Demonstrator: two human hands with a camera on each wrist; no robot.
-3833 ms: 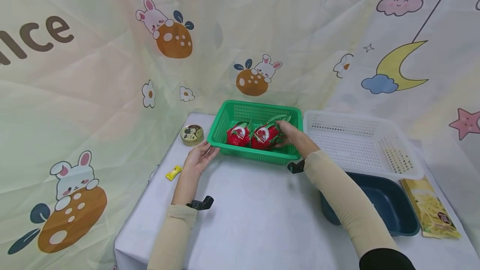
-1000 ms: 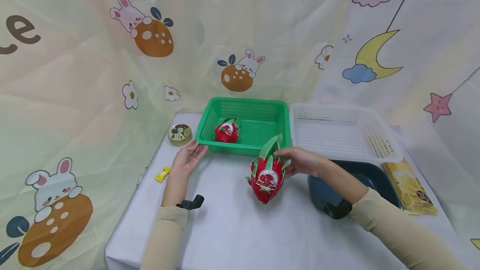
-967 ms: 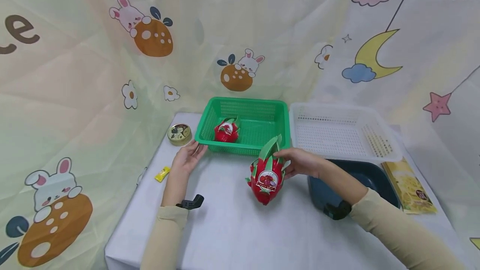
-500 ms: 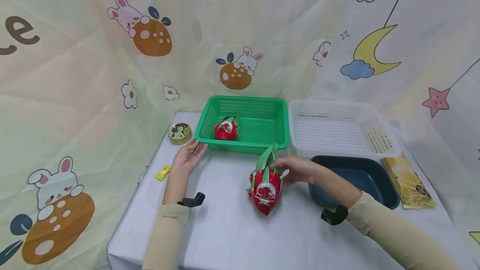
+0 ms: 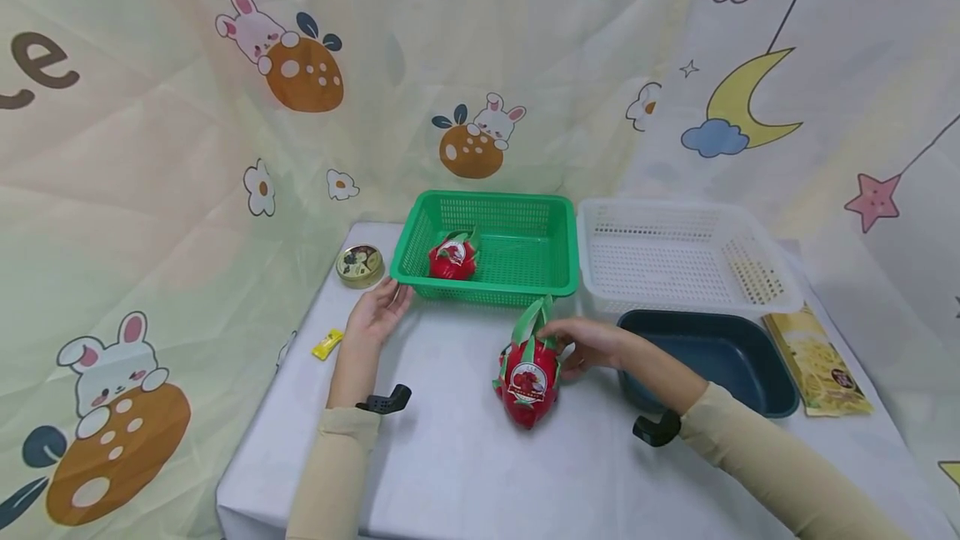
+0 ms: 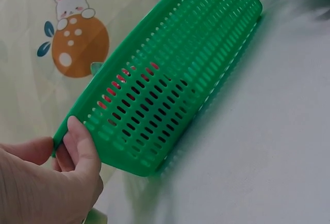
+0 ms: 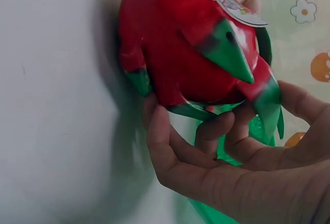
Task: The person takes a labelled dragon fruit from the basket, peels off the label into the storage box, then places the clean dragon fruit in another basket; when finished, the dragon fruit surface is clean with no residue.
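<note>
In front of the green basket [image 5: 495,300], a red dragon fruit [image 5: 527,382] with green scales and a round label is at the tabletop. My right hand [image 5: 588,346] grips it from the right by its leafy end. Up close in the right wrist view, several fingertips press against the scales of the dragon fruit [image 7: 180,44]. My left hand [image 5: 377,312] holds the basket's near left corner, its thumb and fingers pinching the rim in the left wrist view. A second dragon fruit [image 5: 453,258] lies inside the basket, on the left.
A white basket [image 5: 693,307] stands right of the green one. Before it sits a dark blue tub [image 5: 712,357], with a yellow packet [image 5: 819,365] beside it. Left of the basket are a round tin [image 5: 360,265] and a small yellow wrapper [image 5: 327,345]. A printed cloth hangs behind.
My right hand has taken one dragon fruit out of the green basket and lowered it toward the table in front. My left hand has stayed at the basket corner.
</note>
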